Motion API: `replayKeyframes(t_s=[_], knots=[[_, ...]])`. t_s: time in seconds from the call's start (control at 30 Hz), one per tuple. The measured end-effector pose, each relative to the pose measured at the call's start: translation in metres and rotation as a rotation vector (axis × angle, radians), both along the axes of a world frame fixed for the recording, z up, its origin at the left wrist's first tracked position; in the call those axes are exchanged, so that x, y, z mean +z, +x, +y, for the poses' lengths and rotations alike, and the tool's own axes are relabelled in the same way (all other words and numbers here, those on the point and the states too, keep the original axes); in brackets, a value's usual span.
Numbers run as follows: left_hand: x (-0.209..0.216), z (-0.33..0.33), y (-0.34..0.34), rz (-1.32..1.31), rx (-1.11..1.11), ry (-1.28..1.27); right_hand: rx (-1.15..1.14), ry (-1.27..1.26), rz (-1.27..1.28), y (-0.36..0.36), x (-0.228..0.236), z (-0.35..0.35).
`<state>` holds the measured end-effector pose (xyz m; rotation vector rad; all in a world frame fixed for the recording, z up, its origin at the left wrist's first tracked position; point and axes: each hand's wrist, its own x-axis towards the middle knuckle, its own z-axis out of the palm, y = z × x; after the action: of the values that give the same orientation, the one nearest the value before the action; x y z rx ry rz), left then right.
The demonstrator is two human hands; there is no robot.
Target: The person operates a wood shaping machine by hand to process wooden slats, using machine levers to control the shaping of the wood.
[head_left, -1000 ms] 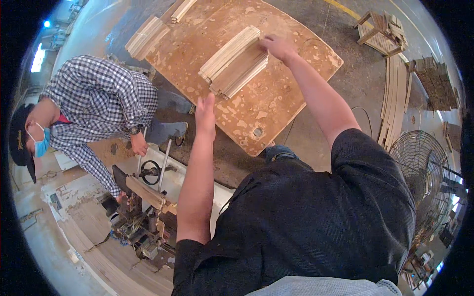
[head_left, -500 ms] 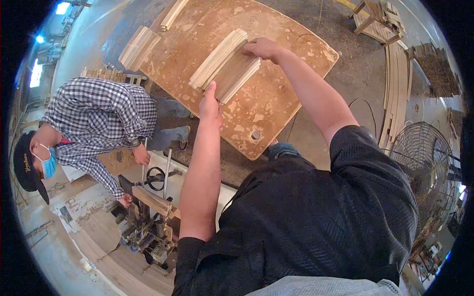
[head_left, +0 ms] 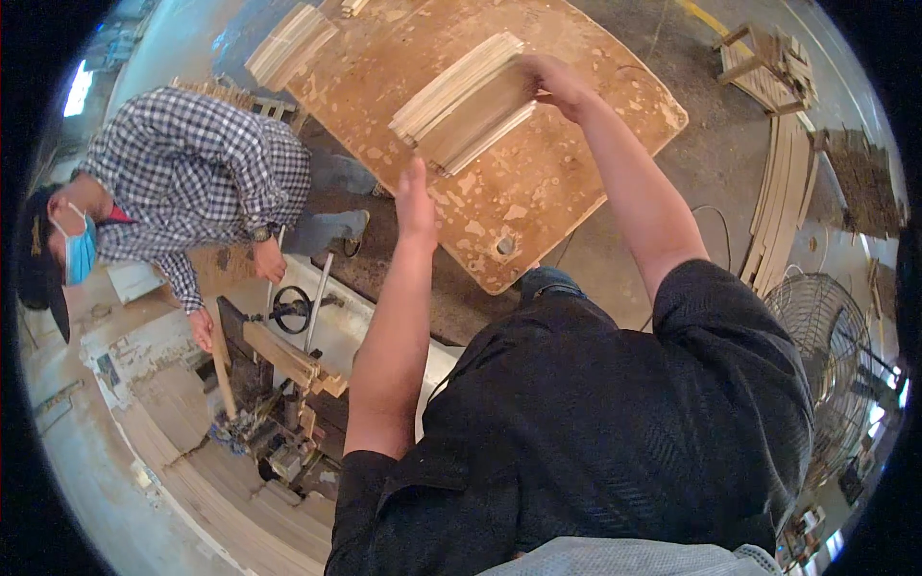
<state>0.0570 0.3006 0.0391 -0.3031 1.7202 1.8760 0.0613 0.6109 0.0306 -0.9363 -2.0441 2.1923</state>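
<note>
A stack of pale wooden strips point(head_left: 471, 104) lies on the worn brown tabletop point(head_left: 615, 91), its strips side by side and the middle ones lower than the outer rows. My left hand point(head_left: 416, 204) is just off the stack's near end, with its fingers stretched out and nothing in them. At the far right end, my right hand point(head_left: 559, 84) rests against the strip ends. Its thumb stands apart from the bent fingers, whose tips are partly hidden.
Another bundle of strips point(head_left: 293, 46) sits at the table's far left corner. To my left, a person in a checked shirt point(head_left: 197, 163) holds a wooden piece point(head_left: 223, 370) at a machine with a black handwheel point(head_left: 291, 308). A caged fan point(head_left: 816, 350) stands at right.
My left hand has come away from the stack's near end. My right hand stays at the far end. The co-worker's hand has shifted and now holds a wooden piece upright.
</note>
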Motion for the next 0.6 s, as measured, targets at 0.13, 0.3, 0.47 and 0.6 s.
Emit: replayKeyframes(t_s=[0.13,0.3,0.47,0.6], knots=[[-0.063,-0.085,0.053,-0.092,-0.117,-0.187,-0.575,-0.173,0.062,0.025,-0.051,0.005],[-0.121,-0.223,0.184,0.195,-0.798,-0.937,-0.214,0.445,-0.045,0.081,-0.128,-0.068],[-0.149,-0.328,0.296,-0.536,-0.719,-1.041,0.452,0.964,0.28,0.113,-0.088,-0.138],[-0.18,-0.398,0.348,-0.627,-0.672,-1.105,0.962,0.879,0.475,0.096,-0.087,-0.216]])
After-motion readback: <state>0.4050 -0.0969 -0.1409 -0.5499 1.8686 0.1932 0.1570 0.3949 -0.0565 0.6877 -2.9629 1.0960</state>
